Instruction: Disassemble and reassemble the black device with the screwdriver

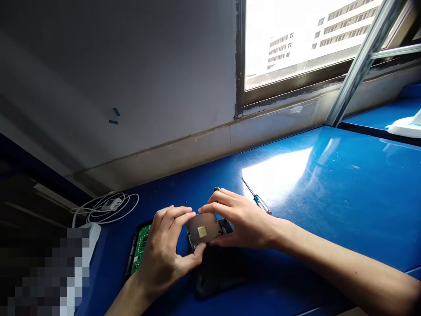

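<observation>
Between my hands is a flat brownish-grey plate (pixel 194 226) with a small pale square on it and a dark part at its right end. My left hand (pixel 167 245) grips its left side, thumb at the lower edge and fingers at the top. On the right side, my right hand (pixel 243 219) holds it with fingers above and thumb below. A green circuit board (pixel 143 241) in a black frame lies left of my left hand, partly covered by it. Below the plate rests a dark black object (pixel 217 276), its details lost in shadow.
A screwdriver (pixel 261 204) lies on the blue table (pixel 345 197) beyond my right hand. Coiled white cable (pixel 113 206) sits at the left by the wall. A metal frame post (pixel 358 66) stands at the back right, near a white object (pixel 406 127).
</observation>
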A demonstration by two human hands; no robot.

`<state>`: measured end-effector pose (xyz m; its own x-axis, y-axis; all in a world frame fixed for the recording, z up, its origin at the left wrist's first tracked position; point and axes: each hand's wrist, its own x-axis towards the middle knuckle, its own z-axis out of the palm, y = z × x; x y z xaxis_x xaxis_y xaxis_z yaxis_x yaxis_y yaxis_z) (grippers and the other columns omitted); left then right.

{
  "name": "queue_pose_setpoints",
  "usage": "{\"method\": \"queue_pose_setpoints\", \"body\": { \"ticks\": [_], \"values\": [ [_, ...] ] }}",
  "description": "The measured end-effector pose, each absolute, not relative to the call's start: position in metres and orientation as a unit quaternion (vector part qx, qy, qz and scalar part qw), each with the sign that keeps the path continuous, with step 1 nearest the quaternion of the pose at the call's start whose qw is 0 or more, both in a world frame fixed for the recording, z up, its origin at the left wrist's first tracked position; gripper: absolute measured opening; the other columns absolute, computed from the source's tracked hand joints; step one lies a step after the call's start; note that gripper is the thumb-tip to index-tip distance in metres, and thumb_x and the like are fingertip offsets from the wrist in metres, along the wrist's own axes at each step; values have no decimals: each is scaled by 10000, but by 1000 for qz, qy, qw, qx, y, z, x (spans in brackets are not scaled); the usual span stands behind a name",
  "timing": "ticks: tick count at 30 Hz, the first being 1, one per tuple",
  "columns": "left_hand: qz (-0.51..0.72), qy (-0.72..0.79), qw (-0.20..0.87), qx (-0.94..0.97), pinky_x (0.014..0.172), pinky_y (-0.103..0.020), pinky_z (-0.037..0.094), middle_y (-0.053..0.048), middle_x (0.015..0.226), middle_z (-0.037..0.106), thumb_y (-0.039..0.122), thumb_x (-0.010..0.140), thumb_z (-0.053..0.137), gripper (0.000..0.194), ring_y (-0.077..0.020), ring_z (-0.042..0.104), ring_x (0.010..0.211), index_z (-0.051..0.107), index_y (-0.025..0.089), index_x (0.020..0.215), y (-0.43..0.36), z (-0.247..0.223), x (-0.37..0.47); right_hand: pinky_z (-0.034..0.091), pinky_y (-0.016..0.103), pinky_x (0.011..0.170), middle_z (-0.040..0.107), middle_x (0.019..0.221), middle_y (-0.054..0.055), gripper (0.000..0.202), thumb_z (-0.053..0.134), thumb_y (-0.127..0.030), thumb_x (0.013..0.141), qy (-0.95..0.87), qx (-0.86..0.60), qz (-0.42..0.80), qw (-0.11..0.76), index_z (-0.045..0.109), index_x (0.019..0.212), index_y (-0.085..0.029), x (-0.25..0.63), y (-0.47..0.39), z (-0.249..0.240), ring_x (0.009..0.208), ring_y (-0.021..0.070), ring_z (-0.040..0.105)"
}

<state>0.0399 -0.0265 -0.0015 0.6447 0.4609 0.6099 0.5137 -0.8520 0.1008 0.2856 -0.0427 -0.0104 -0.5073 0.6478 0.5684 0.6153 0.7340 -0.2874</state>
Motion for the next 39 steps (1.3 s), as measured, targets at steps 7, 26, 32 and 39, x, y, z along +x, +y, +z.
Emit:
{"method": "queue_pose_setpoints", "body": {
  "ticks": [7, 26, 32, 39],
  "values": [
    [-342, -256, 55, -903, 1063, -484, 461, -100, 1227, 630, 232, 868, 717, 453, -299, 549, 1129, 523, 206, 1277, -21, 1, 36, 545, 341, 726, 688, 1045, 96, 528, 845, -352, 808, -856, -363, -2, 368, 634, 1260, -178, 288, -41, -10, 883, 225, 616],
    [-379, -214, 52, -899, 972, -393, 508, -109, 1175, 652, 236, 886, 740, 390, -277, 566, 1089, 593, 153, 1237, -10, 3, 26, 564, 303, 703, 693, 1051, 79, 592, 909, -292, 751, -846, -362, -16, 392, 617, 1257, -194, 292, -40, -10, 886, 212, 656],
    [-385, -214, 54, -896, 968, -384, 512, -106, 1179, 656, 227, 894, 728, 374, -272, 568, 1089, 596, 154, 1237, -11, 4, 27, 570, 285, 677, 689, 1036, 73, 557, 875, -362, 803, -842, -363, -11, 398, 624, 1276, -207, 293, -40, -11, 841, 191, 679],
    [-389, -206, 49, -897, 980, -383, 520, -118, 1177, 657, 213, 877, 738, 396, -276, 577, 1098, 600, 138, 1240, -13, 4, 28, 570, 277, 686, 712, 974, 54, 533, 841, -406, 838, -845, -354, -4, 399, 624, 1283, -211, 293, -40, -12, 807, 176, 676]
  ]
}}
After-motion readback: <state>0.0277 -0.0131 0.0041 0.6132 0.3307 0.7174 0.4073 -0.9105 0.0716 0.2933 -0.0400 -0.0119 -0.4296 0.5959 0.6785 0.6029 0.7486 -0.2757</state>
